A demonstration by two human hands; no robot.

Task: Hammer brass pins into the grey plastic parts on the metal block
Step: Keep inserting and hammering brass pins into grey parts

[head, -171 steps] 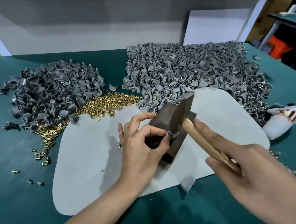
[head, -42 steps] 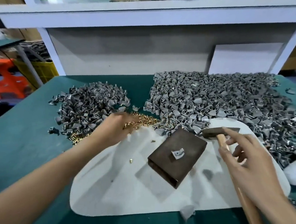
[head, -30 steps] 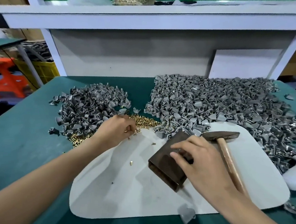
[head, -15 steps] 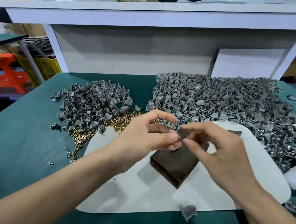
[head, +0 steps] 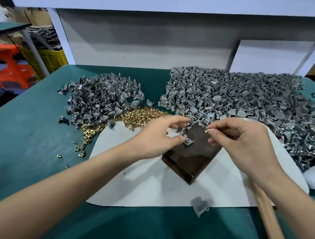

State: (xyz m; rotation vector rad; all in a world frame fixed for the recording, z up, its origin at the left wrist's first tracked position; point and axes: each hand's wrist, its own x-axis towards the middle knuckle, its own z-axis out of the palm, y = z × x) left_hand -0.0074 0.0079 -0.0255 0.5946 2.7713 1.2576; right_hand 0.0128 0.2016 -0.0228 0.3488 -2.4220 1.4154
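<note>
On the white mat that covers the green table, the metal block sits turned corner-on to the person, with one grey plastic part lying on its top face near the left edge. The left hand hovers over that edge, its thumb tip against the part and the forefinger stretched loosely toward the block's far corner; the fingers are relaxed and pinch nothing. The right hand pinches a brass pin between thumb and forefinger, held just above the block's right side, apart from the part. The remaining fingers are curled under. The hammer handle lies on the table below the right wrist, its head hidden. Behind the block lie a heap of brass pins and two piles of grey parts — a smaller left pile and a broad right pile.
</note>
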